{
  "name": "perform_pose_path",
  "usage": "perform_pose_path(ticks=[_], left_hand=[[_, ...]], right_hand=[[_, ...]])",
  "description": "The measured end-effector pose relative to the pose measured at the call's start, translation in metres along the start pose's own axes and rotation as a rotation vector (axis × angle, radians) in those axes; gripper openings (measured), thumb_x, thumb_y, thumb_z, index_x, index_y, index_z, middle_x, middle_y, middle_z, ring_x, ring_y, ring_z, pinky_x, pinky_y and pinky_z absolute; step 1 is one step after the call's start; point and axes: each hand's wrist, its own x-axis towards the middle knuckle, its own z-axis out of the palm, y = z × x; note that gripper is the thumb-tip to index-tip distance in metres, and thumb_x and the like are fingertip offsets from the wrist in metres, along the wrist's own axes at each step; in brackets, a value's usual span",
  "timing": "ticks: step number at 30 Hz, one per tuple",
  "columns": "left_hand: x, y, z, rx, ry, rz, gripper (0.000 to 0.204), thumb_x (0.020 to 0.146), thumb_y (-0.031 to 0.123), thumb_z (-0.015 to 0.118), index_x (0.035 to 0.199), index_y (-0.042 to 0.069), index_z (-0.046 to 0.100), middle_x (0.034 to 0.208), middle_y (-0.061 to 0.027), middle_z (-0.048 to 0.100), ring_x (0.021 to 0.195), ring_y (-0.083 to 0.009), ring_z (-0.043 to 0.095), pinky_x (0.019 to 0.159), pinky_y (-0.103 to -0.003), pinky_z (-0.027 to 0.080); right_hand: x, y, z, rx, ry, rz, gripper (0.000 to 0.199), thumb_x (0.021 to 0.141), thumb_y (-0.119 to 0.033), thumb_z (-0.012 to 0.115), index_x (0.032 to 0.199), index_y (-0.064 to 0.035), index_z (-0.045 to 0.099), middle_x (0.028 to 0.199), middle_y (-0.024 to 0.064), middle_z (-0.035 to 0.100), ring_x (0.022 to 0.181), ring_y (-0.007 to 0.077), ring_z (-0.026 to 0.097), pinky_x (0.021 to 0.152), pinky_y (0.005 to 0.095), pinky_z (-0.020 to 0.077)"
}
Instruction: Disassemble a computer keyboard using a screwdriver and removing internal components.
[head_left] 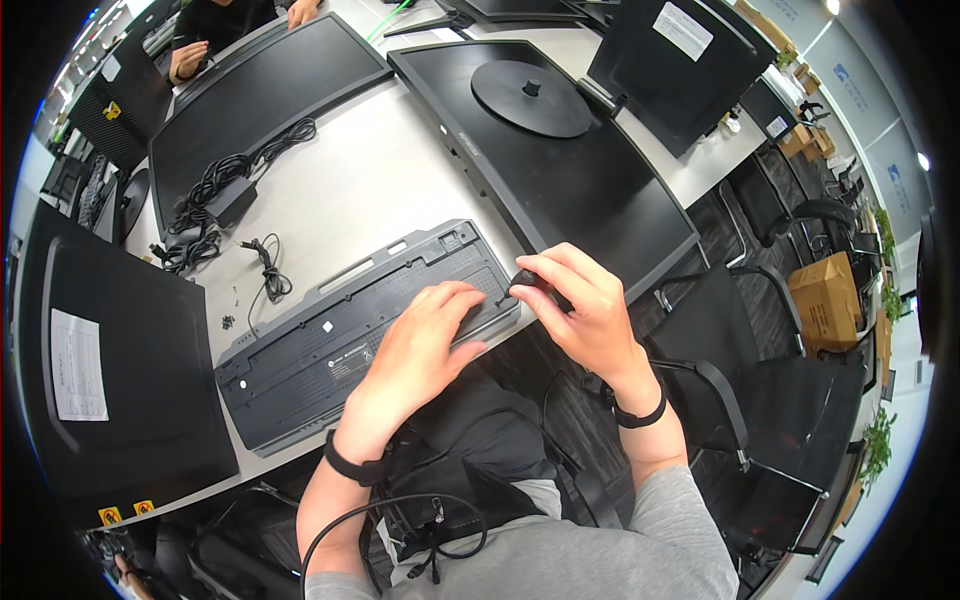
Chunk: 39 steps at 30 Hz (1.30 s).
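A black keyboard [300, 365] lies upside down along the near table edge, its underside and label facing up. On its right half rests my left hand [425, 335], fingers bent and the thumb held apart, gripping nothing that I can see. My right hand [575, 305] pinches a stubby black screwdriver [522, 282] between thumb and fingers. The short shaft slants down toward the keyboard's right end. Whether its tip sits in a screw is too small to tell. Several tiny dark screws [228, 322] lie on the table beyond the keyboard's left end.
A monitor [610, 190] with a round stand base [530, 98] on it lies at the right. Another monitor [270, 90] lies farther off, near a co-worker's hand [190, 60]. Bundled cables with a power brick [232, 200] and a thin cable [270, 270] are beyond the keyboard. Chairs [700, 320] stand at right.
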Motion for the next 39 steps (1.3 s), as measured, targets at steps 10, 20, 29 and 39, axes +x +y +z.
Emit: perform_pose_path(ticks=[10, 20, 29, 39], left_hand=[[-0.017, 0.013, -0.081, -0.003, -0.143, -0.049, 0.047, 0.096, 0.019, 0.087, 0.136, 0.001, 0.072, 0.133, -0.0170, 0.074, 0.121, -0.0379, 0.073, 0.105, -0.043, 0.058], [0.022, 0.005, -0.060, -0.207, -0.028, 0.029, 0.037, 0.098, 0.011, 0.083, 0.132, -0.002, 0.075, 0.123, -0.0161, 0.079, 0.116, -0.0309, 0.077, 0.104, -0.041, 0.059], [0.041, -0.007, 0.000, -0.394, 0.005, 0.001, 0.028, 0.106, 0.010, 0.076, 0.132, -0.002, 0.075, 0.122, -0.0156, 0.081, 0.113, -0.0267, 0.078, 0.100, -0.038, 0.059], [0.042, -0.008, 0.010, -0.365, 0.020, 0.026, 0.023, 0.106, 0.010, 0.076, 0.126, -0.002, 0.076, 0.115, -0.0187, 0.082, 0.102, -0.0311, 0.080, 0.093, -0.038, 0.060]], right_hand=[[0.006, 0.003, 0.002, 0.005, -0.011, -0.034, 0.028, 0.092, -0.002, 0.087, 0.118, 0.0022, 0.077, 0.098, 0.0120, 0.073, 0.077, 0.0258, 0.072, 0.068, 0.0363, 0.0576], [0.006, 0.001, 0.010, 0.012, 0.049, 0.030, 0.030, 0.090, 0.000, 0.090, 0.117, 0.0031, 0.079, 0.097, 0.0097, 0.074, 0.075, 0.0167, 0.072, 0.067, 0.0308, 0.0568], [0.013, -0.002, 0.001, -0.009, -0.047, -0.037, 0.028, 0.091, -0.001, 0.087, 0.117, 0.0019, 0.078, 0.097, 0.0108, 0.072, 0.077, 0.0236, 0.071, 0.066, 0.0347, 0.0561], [0.019, -0.006, -0.010, -0.131, -0.165, -0.070, 0.026, 0.090, -0.005, 0.086, 0.115, -0.0006, 0.077, 0.095, 0.0111, 0.070, 0.078, 0.0295, 0.072, 0.068, 0.0410, 0.0577]])
